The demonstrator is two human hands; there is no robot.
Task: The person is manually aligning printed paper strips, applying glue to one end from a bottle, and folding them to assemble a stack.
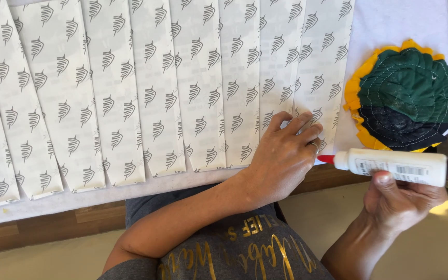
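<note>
Your right hand [397,199] wraps the white glue bottle [395,167], red tip beside your left hand [281,155] — which lies flat, fingers spread, gripping nothing, on the last printed paper strips [286,67]. Most strips already lie in a fan — the right end looks unfinished. Smooth paper, quilted round fabric piece [405,96] alongside.

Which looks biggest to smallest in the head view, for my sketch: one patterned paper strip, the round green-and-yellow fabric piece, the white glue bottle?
1. Patterned paper strip
2. Round green-and-yellow fabric piece
3. White glue bottle, though nearer the camera.
</note>
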